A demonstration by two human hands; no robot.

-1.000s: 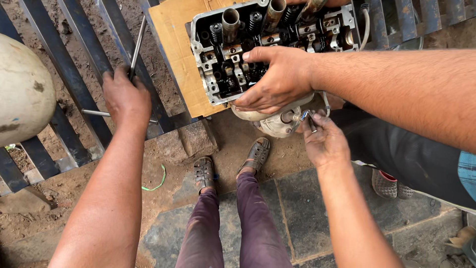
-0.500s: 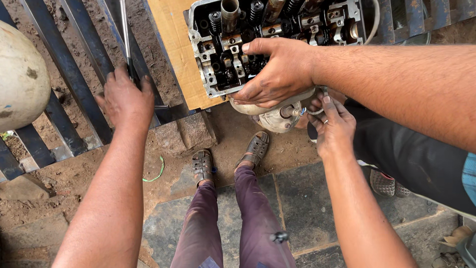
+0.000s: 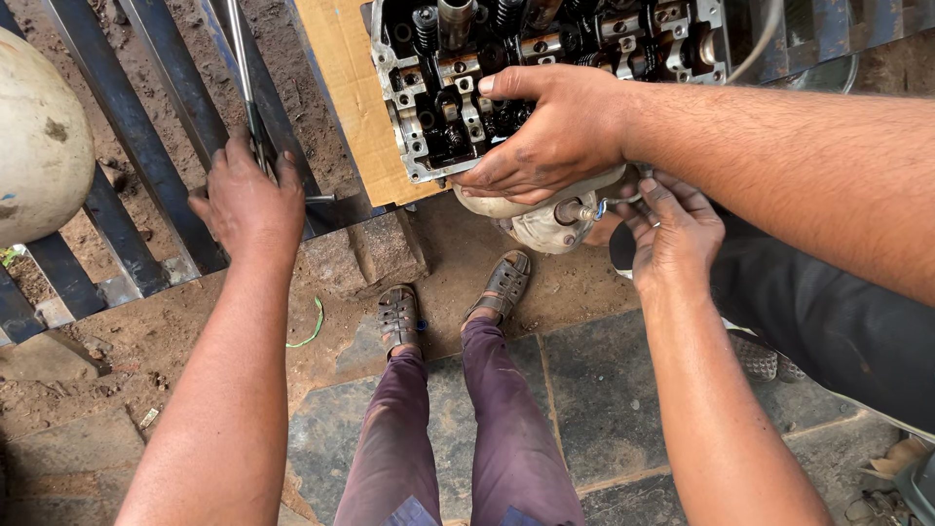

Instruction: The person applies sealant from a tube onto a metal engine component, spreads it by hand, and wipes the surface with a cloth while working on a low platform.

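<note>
A greasy engine cylinder head [image 3: 545, 49] lies on a sheet of cardboard [image 3: 346, 88] over blue metal bars. My left hand [image 3: 248, 200] rests on the bars left of it, closed around a thin metal rod [image 3: 239, 68] that points away from me. My right hand [image 3: 672, 229] is just under the head's near edge, its fingertips pinching a small metal piece [image 3: 609, 205] against a round pale housing [image 3: 545, 224]. A co-worker's hand [image 3: 550, 131] reaches in from the right and grips the head's near edge.
Blue steel bars [image 3: 146, 146] run over dirt at the left, beside a big pale rounded object [image 3: 39, 136]. My sandalled feet [image 3: 448, 297] stand on stone slabs below. The co-worker's dark trouser leg [image 3: 838, 321] is at the right. A stone block [image 3: 365, 253] sits under the cardboard.
My right hand has risen to the round housing under the head. The rod in my left hand has swung more upright. The co-worker's hand keeps its grip on the head.
</note>
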